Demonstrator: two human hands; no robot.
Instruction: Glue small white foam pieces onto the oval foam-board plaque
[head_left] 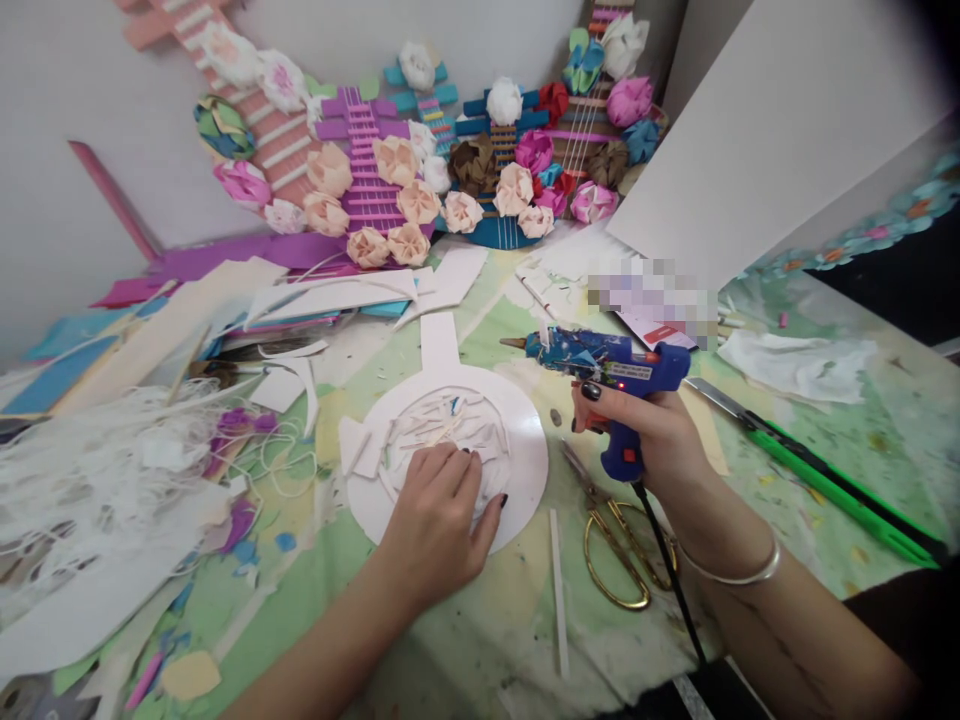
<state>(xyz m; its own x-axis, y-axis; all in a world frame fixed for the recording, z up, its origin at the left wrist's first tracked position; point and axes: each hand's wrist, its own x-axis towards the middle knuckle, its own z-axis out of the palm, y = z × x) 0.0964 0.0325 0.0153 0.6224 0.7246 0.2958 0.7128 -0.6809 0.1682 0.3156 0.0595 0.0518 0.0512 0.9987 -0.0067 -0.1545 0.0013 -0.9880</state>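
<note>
I read this as gluing: white disc [529, 455] at clock center, left hand [442, 520] on it (can't see whether that grip pinches anything), right hand [667, 435] clasping the glue gun [630, 375] at 2 o'clock. Next move likely needs left hand clear of the nozzle [513, 343].

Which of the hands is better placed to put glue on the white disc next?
Probably the right hand: it holds the glue gun, nozzle near the white disc, while the left hand covers part of it.
</note>
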